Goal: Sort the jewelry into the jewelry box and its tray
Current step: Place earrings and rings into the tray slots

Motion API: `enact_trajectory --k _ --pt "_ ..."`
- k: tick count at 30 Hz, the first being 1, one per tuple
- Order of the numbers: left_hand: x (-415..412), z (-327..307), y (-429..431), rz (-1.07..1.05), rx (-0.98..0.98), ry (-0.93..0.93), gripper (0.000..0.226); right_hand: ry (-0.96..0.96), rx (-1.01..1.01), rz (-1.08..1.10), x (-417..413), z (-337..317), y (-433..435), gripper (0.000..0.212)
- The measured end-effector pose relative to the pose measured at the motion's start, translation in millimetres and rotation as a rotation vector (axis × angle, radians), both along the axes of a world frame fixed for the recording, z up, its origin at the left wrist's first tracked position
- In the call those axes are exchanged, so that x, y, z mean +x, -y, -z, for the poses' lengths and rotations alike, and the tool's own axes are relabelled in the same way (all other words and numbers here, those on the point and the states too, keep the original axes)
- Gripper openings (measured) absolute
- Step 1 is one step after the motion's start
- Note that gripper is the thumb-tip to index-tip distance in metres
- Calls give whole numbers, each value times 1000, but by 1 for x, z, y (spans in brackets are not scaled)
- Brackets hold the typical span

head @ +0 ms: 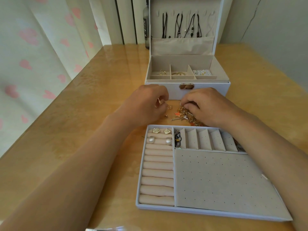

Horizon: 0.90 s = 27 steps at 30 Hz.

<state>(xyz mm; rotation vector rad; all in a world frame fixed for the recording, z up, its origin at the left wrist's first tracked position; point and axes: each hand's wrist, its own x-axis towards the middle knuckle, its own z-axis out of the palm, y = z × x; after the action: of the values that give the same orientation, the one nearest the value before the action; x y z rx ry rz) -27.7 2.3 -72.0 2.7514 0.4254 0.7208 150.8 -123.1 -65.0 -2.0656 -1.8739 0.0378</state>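
box (202,91) and tray (183,210) part filled, left hand (145,105) pinches a gold piece (159,102) as right hand (208,105) pinches into the loose pile (181,116).

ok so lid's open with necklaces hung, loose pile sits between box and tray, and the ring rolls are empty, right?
No, the ring rolls aren't empty: the head view shows two flower earrings and two pearl earrings at their far end. Rest is right: lid open with necklaces hung, loose pile between box and tray.

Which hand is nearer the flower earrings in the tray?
Left. The left hand is just beyond the flower earrings; the right hand is farther right, picking at the loose jewelry pile.
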Motion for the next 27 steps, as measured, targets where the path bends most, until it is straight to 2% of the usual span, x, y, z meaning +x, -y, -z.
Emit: enact_trajectory --k 5,9,15,18,24,27 --pt "-7 -2 1 9 -77 38 21 -15 159 -54 1 -3 4 17" --pt "-17 -4 2 -9 -300 67 23 -154 268 -101 -8 -17 11 12" --pt "-25 -18 10 44 -595 105 13 -354 188 -174 -27 -30 24 13" --pt "-30 -33 16 87 -645 83 15 -506 111 -216 -38 -32 38 16" --pt "-68 -24 41 91 -734 99 13 -514 31 -343 -55 -32 51 14" --pt "-84 -9 53 99 -684 101 13 -485 -2 -357 -59 -29 50 13"
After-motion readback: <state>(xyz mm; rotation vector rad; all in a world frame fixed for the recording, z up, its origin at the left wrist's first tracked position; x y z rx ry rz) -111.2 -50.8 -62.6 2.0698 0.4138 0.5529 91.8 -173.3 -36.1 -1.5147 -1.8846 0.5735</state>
